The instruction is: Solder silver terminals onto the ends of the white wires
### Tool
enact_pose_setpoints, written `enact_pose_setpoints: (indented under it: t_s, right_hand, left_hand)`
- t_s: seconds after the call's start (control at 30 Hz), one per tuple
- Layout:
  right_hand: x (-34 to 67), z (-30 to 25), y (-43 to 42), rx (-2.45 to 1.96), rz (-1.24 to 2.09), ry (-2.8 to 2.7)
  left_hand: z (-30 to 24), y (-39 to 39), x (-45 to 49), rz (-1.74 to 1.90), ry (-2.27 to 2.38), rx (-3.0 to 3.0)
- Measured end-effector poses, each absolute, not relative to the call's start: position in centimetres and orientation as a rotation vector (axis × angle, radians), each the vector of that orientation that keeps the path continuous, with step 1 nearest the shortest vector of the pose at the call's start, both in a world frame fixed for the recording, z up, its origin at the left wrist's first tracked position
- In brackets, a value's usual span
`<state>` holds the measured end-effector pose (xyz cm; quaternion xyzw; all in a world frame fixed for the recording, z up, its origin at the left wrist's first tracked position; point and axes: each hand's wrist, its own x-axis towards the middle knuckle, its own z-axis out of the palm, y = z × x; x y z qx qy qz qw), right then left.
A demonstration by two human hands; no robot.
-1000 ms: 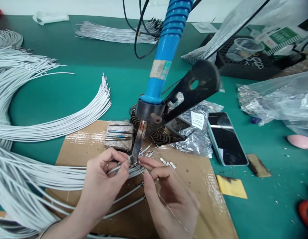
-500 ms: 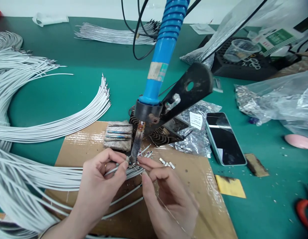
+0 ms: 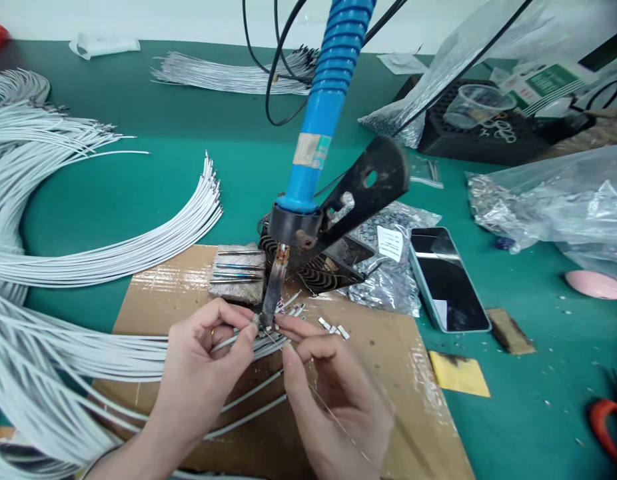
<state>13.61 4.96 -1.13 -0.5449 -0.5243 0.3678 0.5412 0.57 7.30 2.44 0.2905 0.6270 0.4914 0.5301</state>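
Observation:
A blue-handled soldering iron (image 3: 318, 133) rests in a black metal stand (image 3: 358, 193), its tip (image 3: 272, 300) pointing down at a cardboard sheet (image 3: 388, 373). My left hand (image 3: 203, 367) pinches the end of a white wire (image 3: 233, 340) right under the tip. My right hand (image 3: 333, 393) pinches a thin strand of solder wire (image 3: 338, 427) and a small part against the same spot. Fingertips of both hands meet at the tip.
Bundles of white wires (image 3: 113, 253) curve across the green table on the left. A grey block (image 3: 237, 272) with metal pins sits behind my hands. A phone (image 3: 448, 277), foil bags (image 3: 553, 200), a yellow pad (image 3: 458, 375) and red-handled cutters (image 3: 608, 420) lie to the right.
Both hands stay at the iron's tip, almost still. The view has drifted slightly, so the stand and phone sit a little further left.

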Motion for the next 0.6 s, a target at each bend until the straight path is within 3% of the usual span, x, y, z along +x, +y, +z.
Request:
enact_pose_setpoints:
  t_s: [0.6]
  right_hand:
    - [13.6,-1.6,4.5,-1.306,0.742,-1.306]
  left_hand:
    - [0.9,7.1,-1.1,1.050,1.428,0.850]
